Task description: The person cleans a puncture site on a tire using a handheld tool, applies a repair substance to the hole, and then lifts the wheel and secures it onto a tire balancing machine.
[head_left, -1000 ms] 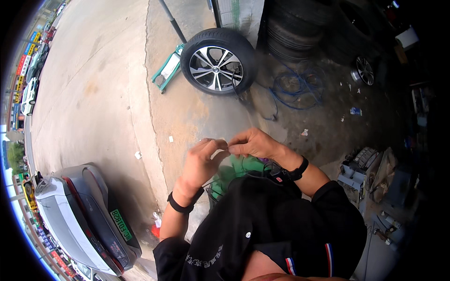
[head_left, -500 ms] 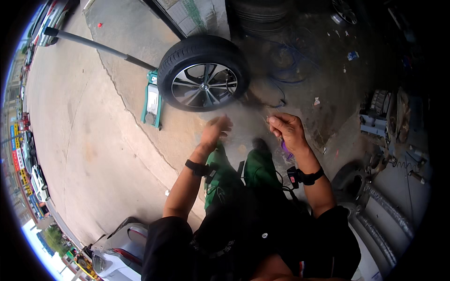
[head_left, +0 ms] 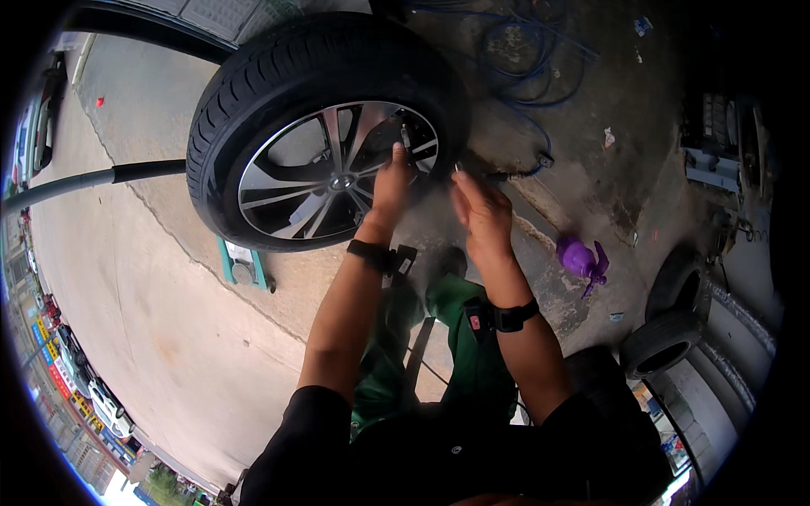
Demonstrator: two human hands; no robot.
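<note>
The left hand (head_left: 391, 190) reaches out, fingers together, tips touching the wheel (head_left: 325, 131) rim. Beside it, the right hand (head_left: 483, 211) pinches a thin pin (head_left: 456, 168) between closed fingertips.

A black-tyred car wheel (head_left: 325, 135) with a silver multi-spoke alloy rim is seen standing upright on stained concrete, its spoked face turned toward the camera.

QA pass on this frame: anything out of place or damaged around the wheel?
Mostly ordinary clutter: a purple spray bottle lies tipped on the concrete, and a blue hose sprawls loose behind the wheel. No visible damage to the wheel.
</note>
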